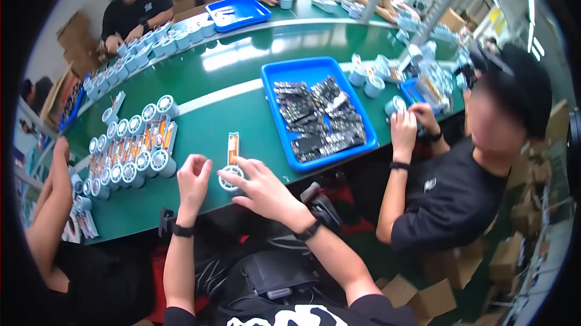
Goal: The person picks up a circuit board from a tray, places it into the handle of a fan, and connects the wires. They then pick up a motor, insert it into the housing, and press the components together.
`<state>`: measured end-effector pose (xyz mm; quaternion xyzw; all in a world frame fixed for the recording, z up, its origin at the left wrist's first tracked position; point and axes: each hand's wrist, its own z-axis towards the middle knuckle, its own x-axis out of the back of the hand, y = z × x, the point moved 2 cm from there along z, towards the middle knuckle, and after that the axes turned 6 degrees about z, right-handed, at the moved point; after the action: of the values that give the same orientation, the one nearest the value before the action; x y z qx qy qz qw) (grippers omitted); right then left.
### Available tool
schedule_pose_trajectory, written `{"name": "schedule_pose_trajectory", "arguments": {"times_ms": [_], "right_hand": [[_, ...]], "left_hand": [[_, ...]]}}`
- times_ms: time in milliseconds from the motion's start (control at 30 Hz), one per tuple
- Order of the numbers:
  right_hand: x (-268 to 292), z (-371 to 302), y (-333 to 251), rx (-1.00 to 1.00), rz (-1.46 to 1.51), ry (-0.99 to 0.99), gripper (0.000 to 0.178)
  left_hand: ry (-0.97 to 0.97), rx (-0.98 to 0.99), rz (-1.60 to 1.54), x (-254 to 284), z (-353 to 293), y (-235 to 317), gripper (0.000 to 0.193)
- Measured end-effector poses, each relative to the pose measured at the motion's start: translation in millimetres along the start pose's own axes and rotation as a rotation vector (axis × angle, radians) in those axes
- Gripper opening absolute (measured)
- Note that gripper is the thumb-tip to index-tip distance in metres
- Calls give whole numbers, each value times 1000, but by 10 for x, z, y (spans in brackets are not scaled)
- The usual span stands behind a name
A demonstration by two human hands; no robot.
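Observation:
In front of me on the green bench lies a pale blue housing with a round spoked end and a long narrow body holding orange-and-white parts. My right hand reaches over its round end from the right, fingers stretched apart, the fingertips at its rim. To its left, my left hand is raised with the fingers curled together; whatever they pinch, if anything, is hidden. Left of that hand stand rows of similar pale blue housings, several with orange parts showing between their round ends.
A blue tray of dark circuit boards stands right of centre. Beside it on the right, a co-worker's hands handle a pale blue part. Another person's arm reaches in at the left. Across the bench are more housings and a second blue tray.

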<state>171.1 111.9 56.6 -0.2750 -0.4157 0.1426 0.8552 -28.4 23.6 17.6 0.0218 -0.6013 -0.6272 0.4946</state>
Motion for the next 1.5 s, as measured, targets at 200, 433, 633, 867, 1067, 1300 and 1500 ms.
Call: {"name": "schedule_pose_trajectory", "arguments": {"times_ms": [200, 433, 633, 867, 1067, 1300, 1500], "right_hand": [[1004, -182, 561, -334, -310, 127, 26], [1079, -49, 736, -359, -381, -147, 21], [1129, 32, 822, -469, -213, -185, 21], [1367, 160, 995, -419, 36, -417, 22], [1462, 203, 1047, -321, 108, -509, 24], [1501, 37, 1038, -518, 492, 123, 30], [1274, -72, 559, -465, 525, 176, 32]], "left_hand": [[88, 121, -304, 37, -265, -378, 24], [-110, 160, -202, 61, -215, -70, 27], [-94, -241, -261, -101, -346, 271, 54], [-77, -228, -195, -314, -498, 247, 63], [-283, -213, -175, 22, -192, 295, 60], [-348, -170, 270, 70, -13, 658, 60], [-689, -346, 375, 223, 647, 580, 51]]}}
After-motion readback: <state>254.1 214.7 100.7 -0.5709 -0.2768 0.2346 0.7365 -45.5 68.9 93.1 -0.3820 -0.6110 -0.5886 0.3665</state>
